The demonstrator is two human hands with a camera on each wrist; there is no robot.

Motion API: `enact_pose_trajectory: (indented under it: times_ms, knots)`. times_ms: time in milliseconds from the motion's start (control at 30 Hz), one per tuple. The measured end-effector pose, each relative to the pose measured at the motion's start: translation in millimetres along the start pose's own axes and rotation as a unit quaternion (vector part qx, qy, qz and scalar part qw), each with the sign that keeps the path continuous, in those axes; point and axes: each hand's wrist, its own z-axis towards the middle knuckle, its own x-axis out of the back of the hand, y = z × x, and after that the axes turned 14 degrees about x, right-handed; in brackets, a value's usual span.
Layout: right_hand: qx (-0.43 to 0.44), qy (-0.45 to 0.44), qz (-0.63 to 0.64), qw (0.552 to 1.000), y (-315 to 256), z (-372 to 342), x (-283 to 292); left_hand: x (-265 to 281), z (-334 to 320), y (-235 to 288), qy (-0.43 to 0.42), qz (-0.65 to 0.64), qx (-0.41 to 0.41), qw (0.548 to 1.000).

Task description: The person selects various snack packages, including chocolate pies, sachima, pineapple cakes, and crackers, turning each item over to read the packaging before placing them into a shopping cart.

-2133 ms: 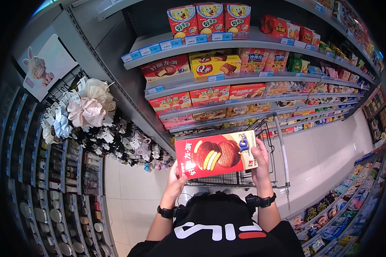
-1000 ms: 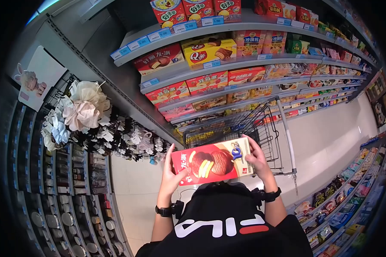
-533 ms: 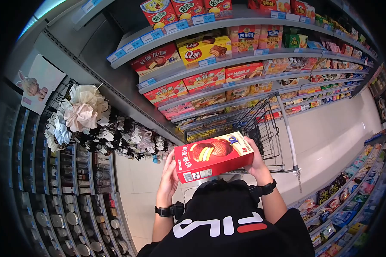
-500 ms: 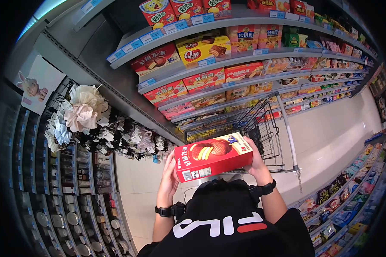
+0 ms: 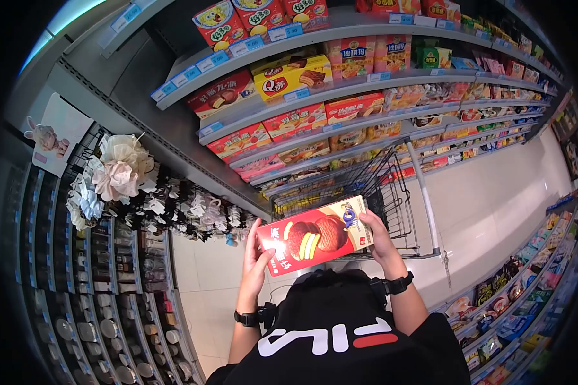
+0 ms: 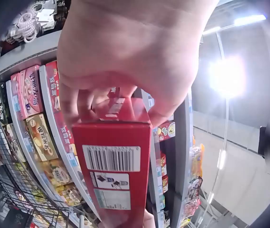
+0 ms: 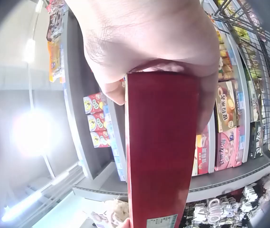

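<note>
A red and cream box of chocolate pies (image 5: 315, 236) is held in front of the chest, its picture face turned up in the head view. The left hand (image 5: 255, 260) grips its left end, thumb on the front edge. At the right end the right hand (image 5: 380, 239) holds it, thumb over the cream part. In the left wrist view the left hand (image 6: 130, 57) wraps the box end above a barcode side (image 6: 111, 159). The right wrist view has the right hand (image 7: 154, 42) around the plain dark red side (image 7: 161, 142).
A wire shopping cart (image 5: 392, 212) stands just beyond the box. Shelves of boxed snacks (image 5: 292, 77) rise in front. Hair ties and scrunchies (image 5: 119, 176) hang at the left, above shelves of jars (image 5: 87, 330). Packaged snacks (image 5: 514, 289) line the lower right, beside the tiled floor (image 5: 488, 212).
Since half a second ago the box has tipped so its front faces up and its barcode side has left the head view. The head view has shifted slightly; both hands keep their hold.
</note>
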Motion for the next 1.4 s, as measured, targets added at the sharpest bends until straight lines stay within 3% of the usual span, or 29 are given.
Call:
enact_pose_trajectory:
  times_ms: [33, 100, 133, 167, 233, 267, 300, 333, 367, 400, 433, 467, 500, 567, 600, 633, 700, 733, 800, 967, 1033, 1100, 1133, 1167, 1233, 1300, 1367, 1400]
  knots:
    - [0.001, -0.002, -0.001, 1.0, -0.4, -1.2, 2.6, -6.1, 1.9, -1.6, 0.001, -0.001, -0.002, 1.0]
    - [0.021, -0.006, 0.05, 0.999, 0.2, -3.9, 7.8, -15.3, 9.6, -10.2, 0.046, -0.095, 0.086, 0.991]
    - [0.042, -0.06, 0.065, 0.995, -15.3, -9.0, -1.0, -19.9, 15.6, -19.0, 0.086, -0.086, 0.074, 0.99]
    - [0.06, -0.06, 0.053, 0.995, -18.7, -14.2, -3.9, -20.4, 22.7, -29.1, 0.088, -0.088, 0.071, 0.99]
    - [0.051, -0.167, 0.05, 0.983, -45.2, -24.5, -19.8, -17.5, 35.0, -49.8, 0.035, -0.278, 0.172, 0.944]
    - [0.035, -0.221, 0.04, 0.974, -56.7, -25.9, -30.0, -21.9, 42.2, -61.0, 0.016, -0.295, 0.184, 0.938]
    - [0.067, -0.283, 0.042, 0.956, -61.1, -25.8, -41.9, -21.0, 53.3, -73.8, -0.067, -0.347, 0.228, 0.907]
    - [0.11, -0.353, 0.006, 0.929, -63.1, -22.1, -49.6, -19.1, 36.7, -92.5, -0.133, -0.282, 0.158, 0.937]
    - [0.154, -0.42, -0.029, 0.894, -64.8, -18.4, -56.8, -33.4, 13.1, -71.2, -0.196, -0.212, 0.086, 0.954]
    - [0.162, -0.426, -0.077, 0.887, -65.7, -18.4, -66.5, -30.9, 14.0, -92.6, -0.217, -0.301, 0.116, 0.921]
    - [0.17, -0.43, -0.125, 0.878, -66.8, -19.9, -74.3, -35.4, 15.1, -92.1, -0.237, -0.387, 0.146, 0.879]
    - [0.108, -0.384, -0.172, 0.901, -68.8, -20.6, -77.1, -43.4, 10.1, -93.3, -0.282, -0.389, 0.122, 0.869]
    - [0.154, -0.315, -0.231, 0.908, -64.0, -20.6, -79.0, -56.5, 9.9, -92.0, -0.23, -0.406, 0.123, 0.876]
    - [0.238, -0.226, -0.342, 0.88, -47.7, -11.6, -70.0, -66.6, 8.5, -86.3, -0.162, -0.16, 0.101, 0.968]
    - [0.28, -0.212, -0.406, 0.843, -43.8, -5.0, -63.9, -70.7, 7.6, -78.5, -0.194, -0.196, 0.114, 0.954]
    - [0.281, -0.209, -0.414, 0.84, -38.1, 0.9, -57.1, -70.1, 18.1, -93.0, -0.234, -0.274, 0.2, 0.911]
    - [0.198, -0.232, -0.331, 0.893, -23.6, 9.3, -44.5, -68.3, 25.0, -115.5, -0.225, -0.285, 0.214, 0.907]
    - [0.195, -0.227, -0.331, 0.895, -17.4, 9.6, -40.8, -67.4, 28.0, -123.1, -0.216, -0.296, 0.224, 0.903]
    - [-0.015, -0.275, -0.163, 0.947, -5.9, 10.0, -34.6, -65.0, 34.3, -136.1, -0.2, -0.314, 0.246, 0.895]
    - [-0.024, -0.23, -0.232, 0.945, 27.7, 15.3, -22.1, -61.4, 52.6, -155.3, -0.16, -0.363, 0.295, 0.869]
    - [-0.023, -0.166, -0.219, 0.961, 37.7, 15.9, -21.5, -63.3, 61.0, -146.7, -0.143, -0.388, 0.31, 0.856]
    - [-0.002, -0.153, -0.267, 0.952, 42.2, 18.9, -17.5, -52.8, 68.3, -126.2, -0.054, -0.477, 0.316, 0.818]
    - [0.05, -0.161, -0.393, 0.904, 42.2, 20.3, -16.2, -42.0, 74.7, -130.4, -0.098, -0.528, 0.231, 0.811]
    - [0.1, -0.168, -0.51, 0.838, 43.1, 22.3, -15.9, -32.3, 84.4, -135.2, -0.076, -0.529, 0.195, 0.823]
    - [0.074, -0.191, -0.531, 0.822, 47.2, 27.1, -19.5, -14.5, 86.8, -128.3, -0.081, -0.588, 0.245, 0.766]
    - [0.1, -0.217, -0.551, 0.8, 66.1, 31.5, -21.8, -1.0, 96.6, -139.0, -0.064, -0.596, 0.255, 0.759]
    - [0.103, -0.231, -0.554, 0.793, 80.8, 39.7, -27.1, 10.4, 106.0, -154.3, -0.026, -0.538, 0.25, 0.804]
    - [0.095, -0.244, -0.566, 0.781, 85.7, 45.3, -31.5, 17.7, 111.1, -157.7, -0.042, -0.548, 0.249, 0.798]
